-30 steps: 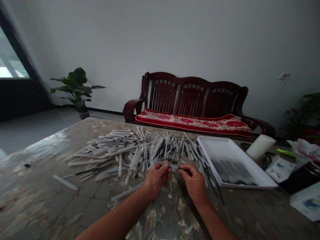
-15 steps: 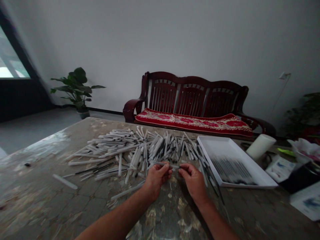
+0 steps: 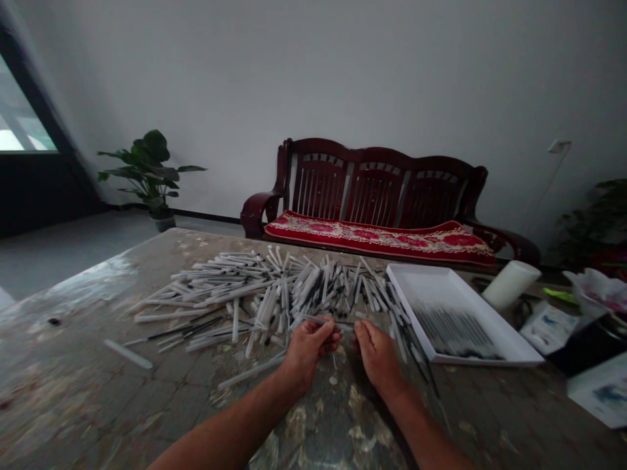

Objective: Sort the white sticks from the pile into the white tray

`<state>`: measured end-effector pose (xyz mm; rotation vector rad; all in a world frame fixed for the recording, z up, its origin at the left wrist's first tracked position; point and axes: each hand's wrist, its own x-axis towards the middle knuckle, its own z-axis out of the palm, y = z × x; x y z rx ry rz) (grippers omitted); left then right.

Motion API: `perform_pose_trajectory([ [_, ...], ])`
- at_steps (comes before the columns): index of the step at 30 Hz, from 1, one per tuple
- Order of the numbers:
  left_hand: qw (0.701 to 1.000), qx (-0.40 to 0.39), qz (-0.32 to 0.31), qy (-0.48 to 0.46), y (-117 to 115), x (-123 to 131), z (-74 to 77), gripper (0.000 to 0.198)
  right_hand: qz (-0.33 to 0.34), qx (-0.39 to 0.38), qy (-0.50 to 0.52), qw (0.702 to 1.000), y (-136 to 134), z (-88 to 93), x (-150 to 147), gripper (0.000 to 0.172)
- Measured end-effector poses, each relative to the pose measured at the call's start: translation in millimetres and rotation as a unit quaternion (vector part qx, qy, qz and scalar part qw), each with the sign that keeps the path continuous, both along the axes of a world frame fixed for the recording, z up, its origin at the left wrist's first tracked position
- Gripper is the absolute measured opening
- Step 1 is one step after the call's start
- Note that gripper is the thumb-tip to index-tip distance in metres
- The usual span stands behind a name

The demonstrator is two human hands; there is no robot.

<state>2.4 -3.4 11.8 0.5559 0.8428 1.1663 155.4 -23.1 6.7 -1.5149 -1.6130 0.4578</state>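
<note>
The left hand point(image 3: 307, 356) pinches a slim stick point(image 3: 347, 323) between thumb and fingers, the pale part of it showing to the left of the grip. The right hand point(image 3: 378, 356) has its thumb and forefinger closed at the stick's thin dark end on the right. The stick lies almost level, running left to right between the two hands, just above the near edge of a wide pile point(image 3: 294, 287) of pale and dark sticks.

The pile spreads over the bench point(image 3: 122, 418) on the far side of the hands and reaches well to the left. A few thin dark rods point(image 3: 189, 328) lie at its near left edge, and a single pale tube point(image 3: 128, 354) rests apart from it, farther left. A small black piece point(image 3: 53, 322) lies near the left edge.

To the right of the pile is a shallow white tray point(image 3: 435, 281); a row of dark sticks point(image 3: 455, 333) lies side by side in its near part. Right of the tray are a white roll point(image 3: 512, 285), tilted, and a small printed box point(image 3: 549, 326), with a larger white box point(image 3: 600, 391) nearer.

Beyond the bench stands a dark red wooden settee point(image 3: 377, 186) with a red patterned cover point(image 3: 377, 236). A potted plant point(image 3: 153, 170) stands far left.
</note>
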Motion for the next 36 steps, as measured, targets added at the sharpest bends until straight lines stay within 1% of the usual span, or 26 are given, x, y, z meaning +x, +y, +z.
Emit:
perform_pose_trajectory([
  [2, 1.000, -0.004, 0.001, 0.004, 1.8, 0.0, -1.2, 0.046, 0.011, -0.009, 0.005, 1.000, -1.2, 2.0, 2.9, 0.042],
  [5, 1.000, -0.005, 0.004, 0.010, 3.9, -0.1, -2.7, 0.046, 0.022, -0.002, 0.000, 1.000, -2.0, 4.9, 5.8, 0.033],
  [7, 1.000, -0.001, 0.001, 0.014, 4.0, 0.3, -3.4, 0.044, 0.015, 0.004, -0.015, 1.000, -0.9, 4.1, 5.4, 0.029],
  [10, 1.000, 0.002, -0.001, 0.019, 3.2, 0.8, -4.0, 0.043, -0.006, 0.004, -0.037, 0.999, 2.0, -0.1, 3.0, 0.034],
  [14, 1.000, -0.002, 0.001, 0.025, 4.0, -0.2, -4.1, 0.039, -0.002, -0.009, -0.023, 1.000, 0.9, -0.3, 1.8, 0.042],
  [15, 1.000, -0.004, 0.002, 0.027, 4.4, -0.6, -3.9, 0.037, 0.003, -0.007, -0.019, 1.000, -0.4, 1.3, 1.9, 0.041],
  [19, 0.999, -0.005, 0.000, 0.036, 4.2, -1.3, -1.9, 0.034, 0.027, 0.006, -0.033, 0.999, -3.9, 5.6, 2.0, 0.027],
  [20, 0.999, -0.002, -0.004, 0.038, 3.8, -1.1, -1.5, 0.034, 0.025, 0.006, -0.041, 0.999, -3.6, 5.1, 2.1, 0.027],
  [23, 0.999, 0.002, -0.011, 0.042, 2.8, -0.2, -1.2, 0.035, 0.004, -0.002, -0.057, 0.998, -1.5, 1.1, 2.8, 0.039],
  [25, 0.999, -0.002, -0.007, 0.043, 3.2, -0.1, -1.8, 0.035, 0.002, -0.010, -0.052, 0.999, -0.9, -0.2, 3.7, 0.044],
  [27, 0.999, -0.008, -0.003, 0.042, 4.2, -0.5, -2.5, 0.036, 0.016, -0.012, -0.040, 0.999, -1.7, 1.1, 4.3, 0.043],
  [31, 0.999, -0.002, -0.007, 0.039, 5.1, -1.3, -2.5, 0.039, 0.038, -0.002, -0.030, 0.999, -3.5, 4.2, 3.1, 0.029],
  [32, 0.999, 0.002, -0.010, 0.041, 4.9, -1.2, -2.4, 0.039, 0.034, -0.001, -0.033, 0.999, -3.4, 3.7, 2.5, 0.029],
  [36, 0.999, 0.011, -0.018, 0.045, 4.0, -0.5, -2.3, 0.042, 0.014, -0.016, -0.024, 0.999, -1.9, -0.1, 1.7, 0.043],
])
